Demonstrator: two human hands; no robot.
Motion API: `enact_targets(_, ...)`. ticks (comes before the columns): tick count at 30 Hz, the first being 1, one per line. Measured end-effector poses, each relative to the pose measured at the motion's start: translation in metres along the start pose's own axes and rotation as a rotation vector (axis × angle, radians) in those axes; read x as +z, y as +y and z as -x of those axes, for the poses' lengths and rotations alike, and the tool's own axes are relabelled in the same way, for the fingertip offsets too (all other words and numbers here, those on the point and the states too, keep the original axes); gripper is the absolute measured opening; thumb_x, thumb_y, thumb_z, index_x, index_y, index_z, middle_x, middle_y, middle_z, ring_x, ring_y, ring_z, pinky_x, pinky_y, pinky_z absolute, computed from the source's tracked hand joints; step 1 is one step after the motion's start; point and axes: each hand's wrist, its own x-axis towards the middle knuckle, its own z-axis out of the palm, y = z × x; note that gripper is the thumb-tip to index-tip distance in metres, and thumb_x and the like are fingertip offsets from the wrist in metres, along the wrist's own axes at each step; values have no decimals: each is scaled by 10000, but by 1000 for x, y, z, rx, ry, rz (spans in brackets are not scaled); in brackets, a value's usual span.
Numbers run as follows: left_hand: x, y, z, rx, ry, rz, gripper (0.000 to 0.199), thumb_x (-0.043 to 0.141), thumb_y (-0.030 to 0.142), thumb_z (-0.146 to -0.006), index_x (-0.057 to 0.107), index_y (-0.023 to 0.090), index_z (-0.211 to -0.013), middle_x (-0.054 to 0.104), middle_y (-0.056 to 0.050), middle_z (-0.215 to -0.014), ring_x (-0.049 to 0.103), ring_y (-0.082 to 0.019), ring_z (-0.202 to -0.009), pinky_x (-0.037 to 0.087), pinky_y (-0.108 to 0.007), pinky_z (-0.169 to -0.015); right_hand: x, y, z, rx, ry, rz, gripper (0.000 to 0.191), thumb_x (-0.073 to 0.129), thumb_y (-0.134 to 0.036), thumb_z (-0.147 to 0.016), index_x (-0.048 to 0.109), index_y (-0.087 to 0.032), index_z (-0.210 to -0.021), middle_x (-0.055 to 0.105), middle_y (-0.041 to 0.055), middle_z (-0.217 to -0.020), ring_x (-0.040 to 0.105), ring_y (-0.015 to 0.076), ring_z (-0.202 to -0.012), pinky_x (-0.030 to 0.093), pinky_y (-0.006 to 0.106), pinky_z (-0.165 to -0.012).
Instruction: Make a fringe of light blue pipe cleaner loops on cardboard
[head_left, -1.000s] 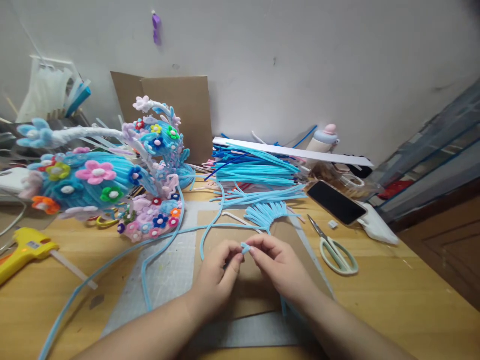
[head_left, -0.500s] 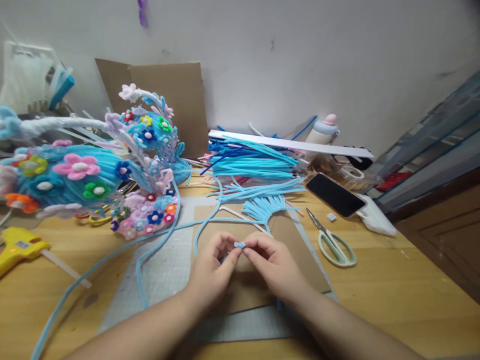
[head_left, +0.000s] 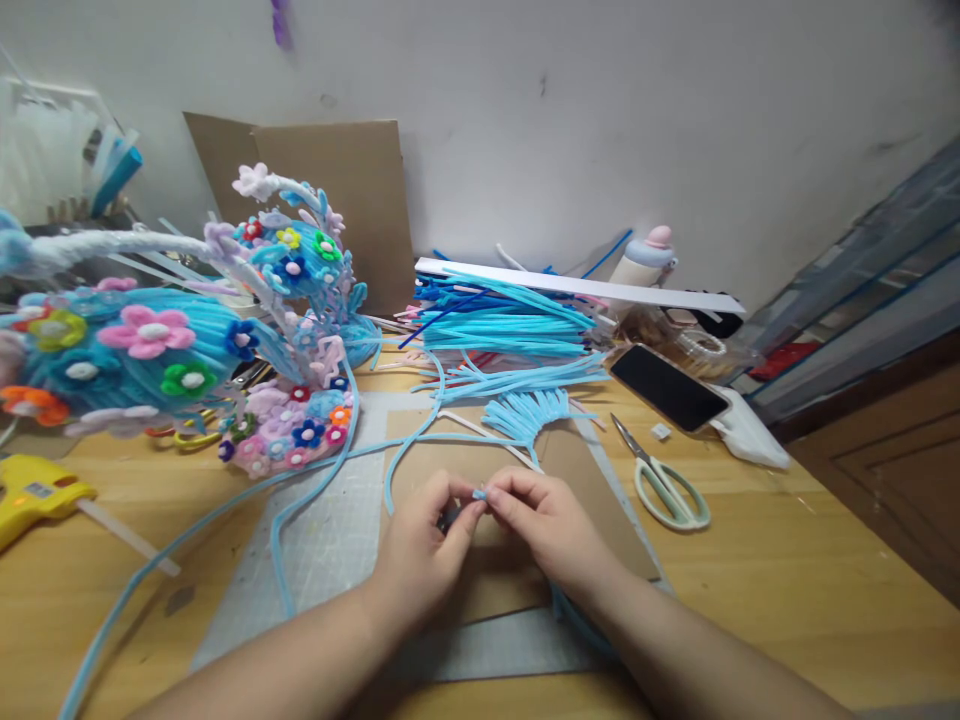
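Pinching a small blue piece (head_left: pixel 478 494) between thumb and fingertips, the left hand (head_left: pixel 421 535) meets the right hand (head_left: pixel 551 525) above the cardboard (head_left: pixel 604 515) in the head view. The piece is located at the center, its left side in the left grip; the right thumb and index finger close against its right end. The remaining left fingers are curled; whether they enclose anything cannot be determined. A blue stem (head_left: pixel 576 615) extends below the right wrist; its connection to the piece is hidden. The cardboard lies on a gray mat (head_left: pixel 322 560), which rests on the wooden table (head_left: pixel 810 560). Near the cardboard's far edge, a fan (head_left: pixel 529 412) of blue loops joins a long stem (head_left: pixel 247 491) that runs left across the mat and table. Beyond the fan lies a stack (head_left: pixel 502 325) of blue stems with a white strip (head_left: pixel 577 285) across its top. To the right of the cardboard, scissors (head_left: pixel 671 495) lie with blades slightly apart, tips directed away; the phone (head_left: pixel 667 388) lies beyond, screen dark. To the left stand flowered ornaments (head_left: pixel 155 333); a yellow glue gun (head_left: pixel 37 495) lies in front of them.
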Motion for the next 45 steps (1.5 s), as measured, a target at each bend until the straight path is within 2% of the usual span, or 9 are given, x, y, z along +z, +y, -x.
enact_targets(3, -1, 2, -2, 103, 35, -10, 38, 508, 176, -848, 535, 175, -821, 540, -13, -783, 507, -129, -718, 402, -249, -642, 0, 3, -1, 74, -41, -92, 348, 564, -484, -774, 573, -145, -692, 442, -36, -537, 376, 87, -510, 292, 223, -501)
enact_targets(10, -2, 1, -4, 140, 54, -34, 102, 484, 124, -840, 571, 176, -848, 575, -31, -815, 552, -141, -762, 449, -266, -681, 1, 5, -4, 167, -13, -215, 387, 612, -533, -716, 537, -153, -706, 518, -32, -591, 395, 53, -435, 244, 196, -420)
enact_targets(20, -2, 1, 1, 308, 140, -149, 157, 524, 51, -795, 587, 181, -857, 642, -41, -864, 610, -133, -795, 496, -239, -696, -1, 3, -1, 221, -40, -316, 316, 619, -437, -746, 540, -138, -681, 508, -42, -561, 369, 27, -390, 227, 175, -386)
enact_targets(25, -3, 0, 1, 457, 49, -279, 265, 493, 28, -810, 586, 177, -1009, 629, -77, -952, 593, -156, -888, 498, -271, -763, 0, 3, -1, 228, -36, -380, 265, 628, -384, -747, 570, -131, -697, 504, -43, -534, 355, 24, -371, 204, 171, -369)
enact_targets(28, -4, 2, 0, 503, 21, -425, 272, 487, 46, -819, 587, 173, -1037, 626, -86, -943, 584, -174, -848, 495, -293, -724, 0, 2, 0, 258, -34, -461, 255, 635, -369, -739, 570, -129, -687, 508, -40, -533, 335, 16, -357, 173, 167, -355)
enact_targets(31, -5, 2, 0, 505, 48, -538, 232, 486, 71, -826, 594, 167, -1006, 626, -86, -921, 575, -179, -797, 483, -298, -680, -2, 0, 1, 236, -71, -476, 236, 649, -348, -728, 581, -124, -701, 525, -29, -571, 368, 21, -388, 201, 159, -355)
enact_targets(34, -6, 0, 0, 473, 34, -501, 235, 465, 61, -828, 582, 163, -1004, 612, -88, -952, 570, -181, -853, 480, -302, -732, -4, -2, 1, 227, -103, -416, 215, 678, -319, -694, 582, -132, -734, 528, -35, -591, 390, 27, -411, 237, 150, -358)
enact_targets(40, -7, 0, -6, 327, -178, -394, 382, 420, 62, -834, 487, 206, -1182, 548, -83, -1076, 521, -183, -970, 455, -314, -824, -8, -2, -3, 233, -97, -60, 130, 548, -244, -758, 542, -146, -673, 441, -74, -437, 344, 33, -361, 232, 150, -352)
enact_targets(45, -8, 4, -7, 276, -248, -416, 231, 418, 111, -852, 531, 200, -1033, 557, -62, -1012, 516, -182, -919, 438, -318, -796, -11, 3, -4, 274, -140, 42, 163, 534, -269, -766, 519, -156, -650, 422, -76, -408, 347, 40, -363, 236, 153, -359)
